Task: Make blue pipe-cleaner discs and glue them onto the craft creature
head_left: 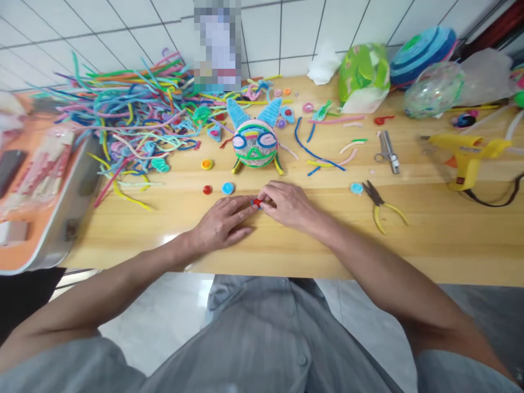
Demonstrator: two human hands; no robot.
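Red coil (257, 202) pinched between left hand (223, 222) and right hand (289, 204) fingertips; loose pinch could let it unwind.

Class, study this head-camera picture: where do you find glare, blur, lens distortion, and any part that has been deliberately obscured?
Head view: a small bright glare patch on the wooden table beside the left hand; the orange tray at the left edge is soft and smeared; wall tile lines and the table edge bow from wide-angle distortion; a pixelated block hides something against the wall; the right hand and pipe-cleaner figure look sharp.
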